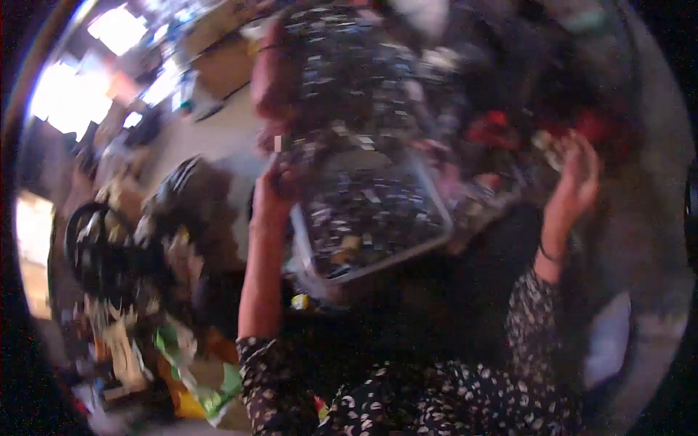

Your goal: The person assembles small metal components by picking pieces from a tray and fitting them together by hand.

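The whole picture is smeared by motion. In front of me is a pale-rimmed, see-through tub (438, 195) holding many small dark and light pieces (374, 211) whose kind I cannot make out. My left hand (280, 180) is at the tub's left side, close to the rim. Its fingers are blurred, and whether they touch the tub is unclear. Raised off to the right, my right hand (579, 171) has its fingers drawn together beside a small pale thing (549, 149), which seems to be in its fingertips.
Beyond the tub lies a dark, speckled mass (349, 65) with a reddish long shape (270, 83) beside it. Red things (492, 129) sit near my right hand. At left are a cardboard box (218, 65), a black round-rimmed container (102, 240) and a green-and-white packet (200, 370).
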A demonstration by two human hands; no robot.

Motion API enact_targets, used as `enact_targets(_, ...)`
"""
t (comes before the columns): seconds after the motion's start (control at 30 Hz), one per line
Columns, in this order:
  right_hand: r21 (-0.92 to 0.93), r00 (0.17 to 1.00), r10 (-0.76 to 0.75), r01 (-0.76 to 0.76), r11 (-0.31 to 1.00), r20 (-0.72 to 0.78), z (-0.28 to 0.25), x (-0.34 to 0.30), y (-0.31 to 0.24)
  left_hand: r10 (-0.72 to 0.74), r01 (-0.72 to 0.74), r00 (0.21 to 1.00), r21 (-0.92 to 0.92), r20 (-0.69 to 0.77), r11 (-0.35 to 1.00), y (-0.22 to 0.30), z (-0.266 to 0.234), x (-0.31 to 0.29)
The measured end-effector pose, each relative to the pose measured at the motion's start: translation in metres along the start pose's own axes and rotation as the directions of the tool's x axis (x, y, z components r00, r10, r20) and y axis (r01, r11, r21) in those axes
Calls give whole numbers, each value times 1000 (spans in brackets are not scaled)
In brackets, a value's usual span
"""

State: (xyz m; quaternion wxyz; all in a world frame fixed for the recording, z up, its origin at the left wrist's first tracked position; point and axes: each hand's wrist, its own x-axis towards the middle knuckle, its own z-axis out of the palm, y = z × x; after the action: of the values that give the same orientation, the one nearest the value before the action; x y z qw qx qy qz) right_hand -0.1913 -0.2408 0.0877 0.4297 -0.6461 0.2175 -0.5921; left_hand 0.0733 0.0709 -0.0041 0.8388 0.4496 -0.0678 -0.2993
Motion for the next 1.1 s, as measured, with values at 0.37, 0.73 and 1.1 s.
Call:
enact_targets(0.37,-444,771,-607,484,754,-191,-59,103,12,-358,249,893,363,274,898,-84,153,31)
enact_targets(0.73,-485,877,-464,355,799,-124,-56,147,60,-189,-106,916,668,354,737,-111,144,94)
enact_targets(1.1,-747,990,-122,132,652,68,-74,219,33,-209,-113,910,698,358,707,-128,164,107)
